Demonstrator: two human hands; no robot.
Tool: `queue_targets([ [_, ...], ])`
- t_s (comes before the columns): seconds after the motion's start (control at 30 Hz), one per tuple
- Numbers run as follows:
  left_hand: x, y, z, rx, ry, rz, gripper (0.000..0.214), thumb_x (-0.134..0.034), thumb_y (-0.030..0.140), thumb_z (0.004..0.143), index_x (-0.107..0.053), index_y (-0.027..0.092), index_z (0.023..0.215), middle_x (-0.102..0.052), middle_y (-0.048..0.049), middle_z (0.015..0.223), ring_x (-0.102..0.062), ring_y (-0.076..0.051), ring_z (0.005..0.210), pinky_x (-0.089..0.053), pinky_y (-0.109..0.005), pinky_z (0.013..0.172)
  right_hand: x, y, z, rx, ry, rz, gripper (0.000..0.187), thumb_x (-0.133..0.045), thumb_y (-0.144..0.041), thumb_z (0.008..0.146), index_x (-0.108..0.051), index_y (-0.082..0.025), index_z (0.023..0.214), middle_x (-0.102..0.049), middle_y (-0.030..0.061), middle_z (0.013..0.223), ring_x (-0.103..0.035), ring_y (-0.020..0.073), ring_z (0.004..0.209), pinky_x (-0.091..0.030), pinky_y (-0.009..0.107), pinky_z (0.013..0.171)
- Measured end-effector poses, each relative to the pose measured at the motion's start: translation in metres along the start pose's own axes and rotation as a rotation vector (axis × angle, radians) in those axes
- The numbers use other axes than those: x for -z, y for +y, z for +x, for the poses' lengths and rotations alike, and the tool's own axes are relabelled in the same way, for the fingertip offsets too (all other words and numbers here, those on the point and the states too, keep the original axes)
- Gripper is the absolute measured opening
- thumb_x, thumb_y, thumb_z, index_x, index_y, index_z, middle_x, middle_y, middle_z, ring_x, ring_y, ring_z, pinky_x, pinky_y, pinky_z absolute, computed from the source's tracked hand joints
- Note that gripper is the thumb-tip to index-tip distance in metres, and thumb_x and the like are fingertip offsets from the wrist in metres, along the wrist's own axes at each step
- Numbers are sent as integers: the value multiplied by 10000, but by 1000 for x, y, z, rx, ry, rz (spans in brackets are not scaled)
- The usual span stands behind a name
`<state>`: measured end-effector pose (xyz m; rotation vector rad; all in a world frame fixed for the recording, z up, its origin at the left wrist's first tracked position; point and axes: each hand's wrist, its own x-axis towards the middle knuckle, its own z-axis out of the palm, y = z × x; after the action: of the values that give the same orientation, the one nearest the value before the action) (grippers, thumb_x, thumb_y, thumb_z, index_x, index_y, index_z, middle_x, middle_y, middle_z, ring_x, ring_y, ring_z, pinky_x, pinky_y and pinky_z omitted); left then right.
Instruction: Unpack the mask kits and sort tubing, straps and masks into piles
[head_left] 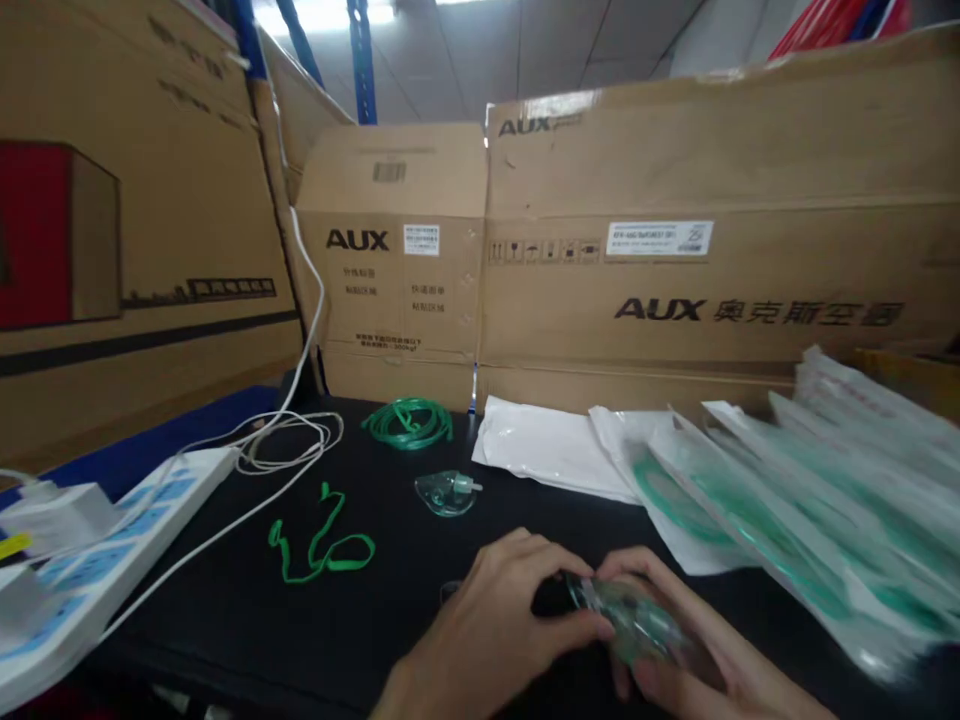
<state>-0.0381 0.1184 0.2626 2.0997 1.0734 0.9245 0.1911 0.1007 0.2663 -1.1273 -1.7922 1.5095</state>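
Note:
Near the front edge, both hands hold a clear, green-tinted plastic piece (pixel 637 618). Its kind is unclear, since fingers cover much of it and it is slightly blurred. My left hand (pixel 502 620) pinches its left end between thumb and fingers. Around its right side curls my right hand (pixel 697 650), partly hidden behind the plastic. Beyond the hands lies a clear oxygen mask (pixel 448 492) with a pale connector pointing right. A green elastic strap (pixel 322 560) lies loosely looped to the left, and farther back sits a coil of green tubing (pixel 409 424).
Several clear packets (pixel 780 530) with green contents spread along the right, beside a white packet (pixel 551 445). A white power strip (pixel 112 570) with plugs and a white cable (pixel 300 430) occupies the left. Cardboard boxes (pixel 570 340) wall off the back of the black tabletop.

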Motion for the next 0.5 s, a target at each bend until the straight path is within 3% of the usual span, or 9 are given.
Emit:
queue_targets([
  [0.1, 5, 3, 2, -14, 13, 61, 240, -803, 360, 843, -762, 281, 1066, -760, -4, 1032, -657, -236, 1041, -441, -324, 962, -4, -13, 0, 53, -10, 6, 443, -686, -515, 883, -494, -299, 1220, -637, 35, 1024, -641, 214, 894, -498, 350, 843],
  [0.23, 5, 5, 4, -61, 41, 85, 224, -800, 344, 850, -759, 251, 1049, -755, 1, 997, -679, -214, 976, -451, -299, 889, -3, -20, 5, 84, -17, -9, 418, -710, -404, 878, -457, -248, 1172, -676, 5, 886, -652, 188, 849, -481, 309, 789],
  [0.33, 2, 7, 1, -55, 63, 96, 233, -803, 342, 847, -754, 233, 1047, -757, 2, 986, -691, -206, 946, -463, -295, 873, -2, -17, 3, 85, -25, 40, 415, -721, -397, 866, -459, -237, 1145, -686, 5, 878, -667, 186, 838, -481, 300, 759],
  [0.5, 3, 7, -12, -120, 53, 168, 257, -815, 303, 839, -736, 217, 1067, -759, -20, 1061, -688, -217, 1003, -488, -318, 922, -8, -19, -8, 88, -9, 61, 436, -740, -444, 857, -516, -254, 1179, -673, 13, 952, -662, 201, 921, -490, 333, 865],
])
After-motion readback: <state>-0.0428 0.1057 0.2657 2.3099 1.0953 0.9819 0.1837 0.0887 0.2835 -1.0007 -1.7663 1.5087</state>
